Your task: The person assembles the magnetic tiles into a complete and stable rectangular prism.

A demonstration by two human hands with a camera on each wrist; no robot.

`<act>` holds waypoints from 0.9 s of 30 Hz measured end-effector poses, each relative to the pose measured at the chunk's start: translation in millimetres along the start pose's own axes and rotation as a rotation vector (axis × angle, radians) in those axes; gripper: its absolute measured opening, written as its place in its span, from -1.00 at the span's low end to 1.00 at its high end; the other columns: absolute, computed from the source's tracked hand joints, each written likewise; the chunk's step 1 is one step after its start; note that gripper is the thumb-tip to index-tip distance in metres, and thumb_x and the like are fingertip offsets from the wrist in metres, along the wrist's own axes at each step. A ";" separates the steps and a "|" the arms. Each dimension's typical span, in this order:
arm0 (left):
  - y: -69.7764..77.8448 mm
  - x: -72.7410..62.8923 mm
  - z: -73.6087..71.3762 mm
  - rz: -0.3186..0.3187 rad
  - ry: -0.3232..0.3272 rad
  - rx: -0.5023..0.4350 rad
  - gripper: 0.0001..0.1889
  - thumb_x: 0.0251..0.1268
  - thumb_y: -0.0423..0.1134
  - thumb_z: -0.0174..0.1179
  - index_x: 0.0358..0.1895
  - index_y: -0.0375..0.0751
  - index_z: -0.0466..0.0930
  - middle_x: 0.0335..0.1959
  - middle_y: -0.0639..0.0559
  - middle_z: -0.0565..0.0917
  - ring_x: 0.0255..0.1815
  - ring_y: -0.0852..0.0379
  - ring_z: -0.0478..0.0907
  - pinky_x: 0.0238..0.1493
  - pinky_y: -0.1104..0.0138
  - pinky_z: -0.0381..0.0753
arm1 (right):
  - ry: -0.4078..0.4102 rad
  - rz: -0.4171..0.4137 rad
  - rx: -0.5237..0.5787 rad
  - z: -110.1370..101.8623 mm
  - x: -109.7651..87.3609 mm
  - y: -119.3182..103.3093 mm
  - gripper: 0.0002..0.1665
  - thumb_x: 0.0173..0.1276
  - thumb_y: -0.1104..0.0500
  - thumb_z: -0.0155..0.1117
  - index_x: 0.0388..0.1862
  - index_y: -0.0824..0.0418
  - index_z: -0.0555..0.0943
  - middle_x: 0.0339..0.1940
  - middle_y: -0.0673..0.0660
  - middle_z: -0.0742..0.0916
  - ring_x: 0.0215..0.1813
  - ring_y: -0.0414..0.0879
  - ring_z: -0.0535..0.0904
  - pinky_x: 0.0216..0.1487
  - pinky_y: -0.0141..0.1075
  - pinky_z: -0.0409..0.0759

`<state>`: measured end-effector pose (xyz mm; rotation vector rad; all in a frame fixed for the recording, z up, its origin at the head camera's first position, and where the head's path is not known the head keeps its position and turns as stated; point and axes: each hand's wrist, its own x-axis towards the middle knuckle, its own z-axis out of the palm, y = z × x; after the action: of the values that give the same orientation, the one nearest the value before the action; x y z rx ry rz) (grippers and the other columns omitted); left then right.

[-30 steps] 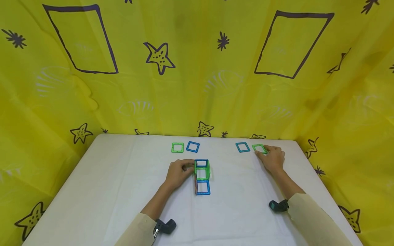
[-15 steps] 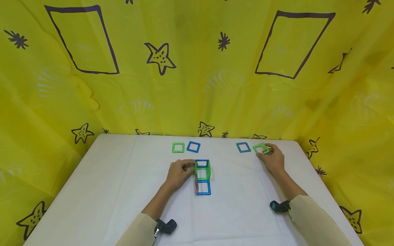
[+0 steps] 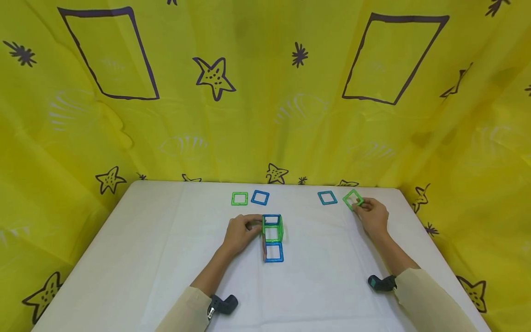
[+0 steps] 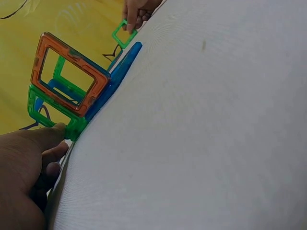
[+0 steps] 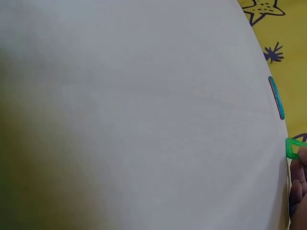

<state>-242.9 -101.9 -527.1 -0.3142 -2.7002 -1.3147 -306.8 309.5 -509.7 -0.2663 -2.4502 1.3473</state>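
Note:
My left hand [image 3: 240, 234] holds the left side of a small structure of magnetic tiles [image 3: 272, 234], thumb against a green tile. Green and blue square frames form its box-shaped back part. One blue tile [image 3: 274, 252] lies flat in front, with an orange tile [image 4: 98, 93] standing along its left side. To the far right, my right hand [image 3: 373, 216] pinches a green square magnetic tile [image 3: 347, 194] by its edge, tilted cornerwise. The right wrist view catches only part of that green tile [image 5: 290, 149] and the fingertips.
Another blue tile [image 3: 327, 198] lies left of my right hand. Farther left, a loose green tile [image 3: 239, 204] and a blue tile [image 3: 260, 204] lie near the back of the white table [image 3: 186, 267]. A yellow patterned curtain [image 3: 257, 124] hangs behind and at both sides.
My right hand has picked the green tile up off the table and turned it onto a corner, shifting slightly right. The left hand and the structure have stayed put.

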 end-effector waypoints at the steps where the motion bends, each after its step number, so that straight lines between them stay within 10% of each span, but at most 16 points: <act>1: 0.0 -0.1 0.1 0.000 0.001 0.001 -0.71 0.37 -0.28 0.41 0.13 -0.09 0.81 -0.34 0.13 0.61 -0.31 0.15 0.45 -0.22 0.28 0.42 | -0.003 0.004 0.010 0.0 -1.2 -0.5 -0.62 0.39 0.27 0.48 0.08 0.49 0.68 -0.20 0.29 0.80 -0.41 -0.48 0.54 -0.35 -0.59 0.50; 27: 0.2 1.0 -1.0 -0.002 0.003 -0.006 -0.71 0.37 -0.28 0.41 0.12 -0.09 0.81 -0.35 0.13 0.62 -0.31 0.14 0.46 -0.22 0.26 0.42 | -0.085 -0.126 0.016 -1.1 -36.4 -18.8 -0.77 0.46 0.30 0.36 0.01 0.42 0.74 -0.13 0.33 0.79 -0.29 -0.31 0.59 -0.33 -0.51 0.55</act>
<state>-243.7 -102.5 -526.1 -0.3104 -2.6949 -1.3228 -272.7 288.7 -500.4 -0.0513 -2.4777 1.3494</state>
